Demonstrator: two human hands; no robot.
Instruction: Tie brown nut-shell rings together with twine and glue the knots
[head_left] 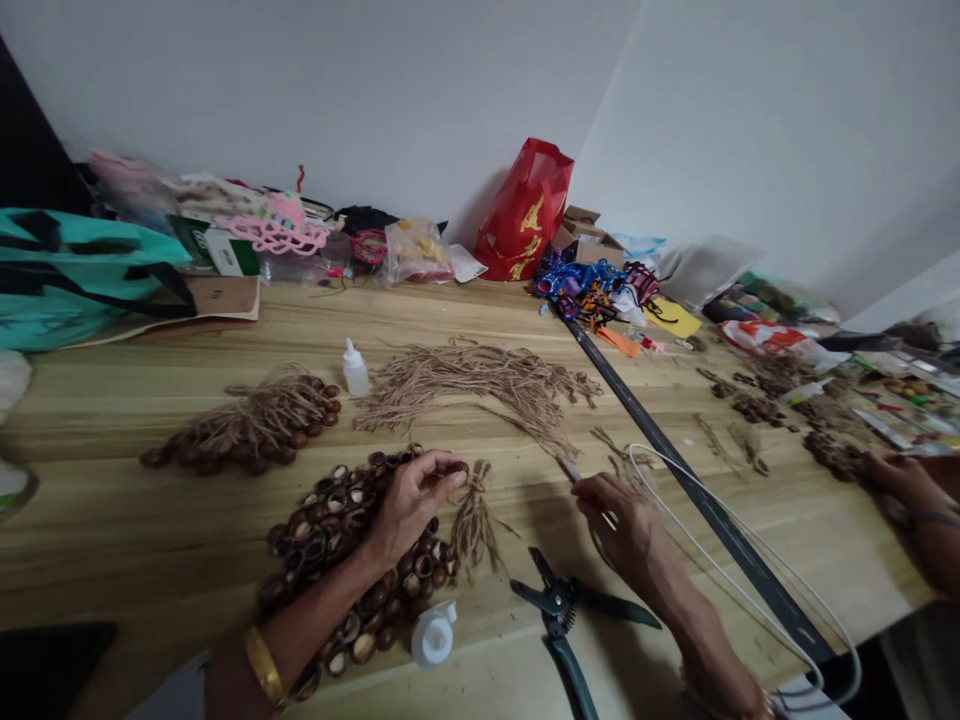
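My left hand is closed in a pinch on a small dark brown nut shell, mostly hidden by the fingertips. Right beside those fingertips a bundle of twine lies on the table, its ends fanned towards me. Under and around the left wrist spreads a pile of open half nut shells. My right hand grips a slim pointed metal tool, its tip aimed up and left; the fingers hide its kind. Green-handled pruning shears lie open between my forearms.
Long twine strands lie across the middle, beside a small white dropper bottle. Twine-tied shells sit left; a white-capped bottle stands near me. A white cable loops at right. Another person's hand is at far right.
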